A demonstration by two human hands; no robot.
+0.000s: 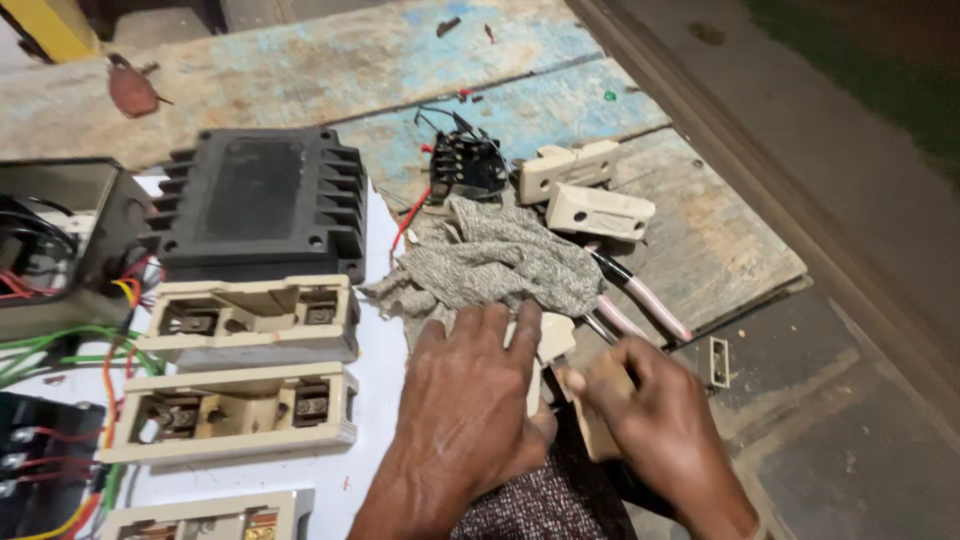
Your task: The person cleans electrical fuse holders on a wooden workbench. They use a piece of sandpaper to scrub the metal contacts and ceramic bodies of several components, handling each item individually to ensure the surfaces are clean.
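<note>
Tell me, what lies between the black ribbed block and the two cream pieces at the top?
In the head view, a small black wired part lies between the black ribbed block and the cream pieces.

I see my left hand (470, 400) and right hand (655, 425) close together at the near table edge, with a small fuse part (550, 340) between them. Just behind them lies a cloth (500, 265), and pliers (640, 300) stick out to its right. Behind the cloth stands a terminal block (465, 165), with two fuse carriers (585, 190) on its right. Left of the cloth sits a finned housing (262, 200); in front of it are fuse bases (245, 365) in a row.
</note>
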